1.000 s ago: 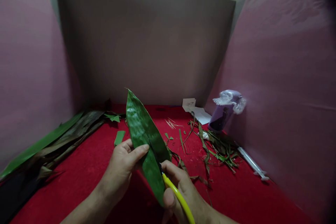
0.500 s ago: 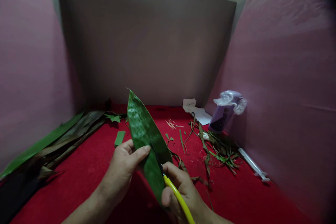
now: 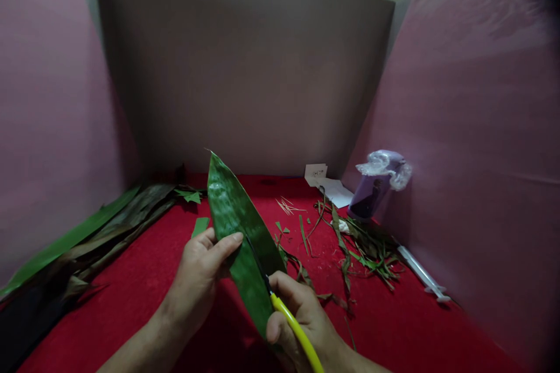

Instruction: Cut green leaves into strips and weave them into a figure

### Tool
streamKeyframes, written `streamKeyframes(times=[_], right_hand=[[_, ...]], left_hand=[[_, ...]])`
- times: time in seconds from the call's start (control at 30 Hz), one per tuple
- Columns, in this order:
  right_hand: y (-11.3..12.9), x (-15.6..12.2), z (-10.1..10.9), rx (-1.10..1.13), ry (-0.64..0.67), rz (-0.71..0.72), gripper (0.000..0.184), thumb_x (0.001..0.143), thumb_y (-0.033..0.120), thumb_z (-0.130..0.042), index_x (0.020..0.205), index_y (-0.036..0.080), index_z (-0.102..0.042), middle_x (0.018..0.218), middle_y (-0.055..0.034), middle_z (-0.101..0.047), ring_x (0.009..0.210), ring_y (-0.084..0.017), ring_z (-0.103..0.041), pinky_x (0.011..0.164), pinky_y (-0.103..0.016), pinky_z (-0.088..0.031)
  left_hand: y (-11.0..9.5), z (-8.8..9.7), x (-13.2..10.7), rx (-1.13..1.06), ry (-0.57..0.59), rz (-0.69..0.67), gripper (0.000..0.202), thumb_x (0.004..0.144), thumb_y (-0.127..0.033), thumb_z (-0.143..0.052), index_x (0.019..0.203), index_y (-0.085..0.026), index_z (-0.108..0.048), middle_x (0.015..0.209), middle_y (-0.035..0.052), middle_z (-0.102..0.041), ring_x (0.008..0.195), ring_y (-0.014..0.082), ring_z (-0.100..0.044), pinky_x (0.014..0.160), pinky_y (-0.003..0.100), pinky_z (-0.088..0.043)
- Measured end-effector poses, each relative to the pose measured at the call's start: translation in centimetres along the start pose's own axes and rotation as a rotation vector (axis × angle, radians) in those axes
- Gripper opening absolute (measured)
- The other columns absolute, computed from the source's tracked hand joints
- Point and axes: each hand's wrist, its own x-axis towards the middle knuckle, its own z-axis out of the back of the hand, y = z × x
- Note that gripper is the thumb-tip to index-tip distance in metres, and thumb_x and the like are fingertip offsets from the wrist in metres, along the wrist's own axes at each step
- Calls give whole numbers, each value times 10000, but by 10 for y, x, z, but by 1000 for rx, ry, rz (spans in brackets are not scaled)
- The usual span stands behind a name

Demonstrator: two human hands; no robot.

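A long dark green leaf [image 3: 234, 215] stands tilted over the red cloth, tip pointing up and back. My left hand [image 3: 201, 271] pinches its left edge between thumb and fingers. My right hand [image 3: 300, 317] is closed round the yellow handle of a pair of scissors [image 3: 293, 326]. The dark blades [image 3: 258, 259] lie against the leaf's face, cutting along its length.
A pile of long green and dried leaves [image 3: 83, 239] lies at the left. Leaf scraps [image 3: 359, 245], toothpicks [image 3: 286, 206], white paper [image 3: 332, 186], a purple container topped with plastic wrap [image 3: 376, 183] and a white syringe [image 3: 422, 274] sit on the red cloth [image 3: 149, 280], walled by pink panels.
The leaf and my left hand have shifted slightly left and up. The scissor blades stay on the leaf and my right hand has barely moved.
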Motion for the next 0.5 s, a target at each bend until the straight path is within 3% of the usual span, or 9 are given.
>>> streamKeyframes(times=[0.27,0.5], right_hand=[[6,-3,4,-152,51,51,542,723,697,-538,885,183,-476,605,61,-344,528,-71,-268,467,-206,-239],[9,-1,3,-180,57,37,589,680,734,-543,856,175,-482,581,61,-348,502,-65,-268,428,-199,-207]], left_hand=[[1,0,3,4,-17,16,204,677,-279,-707,762,-117,-617,624,53,-686,519,164,-612,482,252,-489],[2,-1,1,15,-19,1,194,678,-258,-712,770,-117,-616,645,47,-696,555,165,-626,534,264,-519]])
